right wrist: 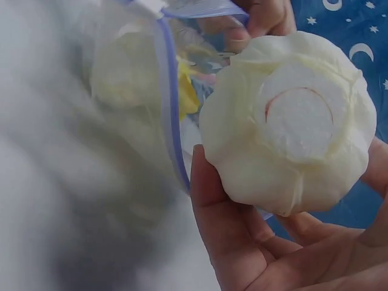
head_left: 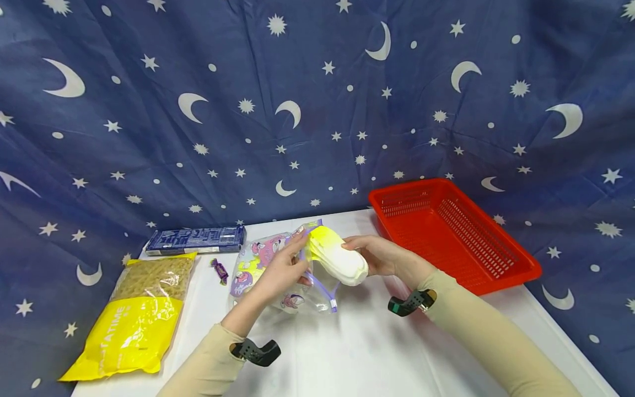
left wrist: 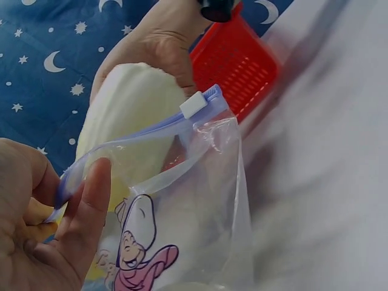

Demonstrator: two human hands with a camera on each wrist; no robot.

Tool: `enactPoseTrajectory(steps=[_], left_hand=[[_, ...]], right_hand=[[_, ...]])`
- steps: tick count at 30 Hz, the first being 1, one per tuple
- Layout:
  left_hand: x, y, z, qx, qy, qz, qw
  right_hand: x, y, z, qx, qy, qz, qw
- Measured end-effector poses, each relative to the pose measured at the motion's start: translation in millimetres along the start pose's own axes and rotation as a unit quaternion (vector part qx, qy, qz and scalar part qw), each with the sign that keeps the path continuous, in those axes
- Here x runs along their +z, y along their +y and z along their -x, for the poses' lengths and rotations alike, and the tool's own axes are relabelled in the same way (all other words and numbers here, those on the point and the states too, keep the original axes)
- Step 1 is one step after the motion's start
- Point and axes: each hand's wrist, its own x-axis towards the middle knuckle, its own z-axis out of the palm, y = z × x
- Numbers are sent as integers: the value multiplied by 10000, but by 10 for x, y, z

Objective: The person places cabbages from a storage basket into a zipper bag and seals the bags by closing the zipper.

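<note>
My right hand [head_left: 384,256] grips a napa cabbage [head_left: 344,263], white at the base and yellow toward its leafy end. Its round cut base [right wrist: 300,115] faces the right wrist camera. The leafy end points left, at the mouth of a clear slider zip bag [left wrist: 206,200] printed with cartoon figures. My left hand [head_left: 285,270] pinches the bag's purple zip edge, thumb on one side and fingers on the other. In the left wrist view the white slider [left wrist: 194,105] sits near one end of the zip, and the bag's film covers the lower part of the cabbage.
A red plastic basket [head_left: 496,226] stands at the right. On the left lie a yellow bag of pasta [head_left: 134,325], a flat dark blue packet [head_left: 195,241] and a small purple-wrapped candy [head_left: 220,271]. A blue star-and-moon curtain [head_left: 317,110] hangs behind the white table [head_left: 347,353].
</note>
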Motion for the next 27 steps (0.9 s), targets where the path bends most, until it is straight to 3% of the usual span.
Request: enactPoseTrajectory(steps=[9, 18, 22, 27], left_hand=[[136, -84, 15, 35, 176, 10, 9998], [240, -115, -4, -51, 266, 164, 9995], [264, -108, -11, -126, 219, 305, 9992], [286, -83, 7, -370, 8, 636, 9973]], right_hand=[[4, 49, -52, 238, -129, -1352, 9904], [72, 40, -142, 377, -55, -1935, 9804], [100, 73, -181, 234, 18, -1922, 9811], [134, 139, -197, -162, 275, -1258, 9915]])
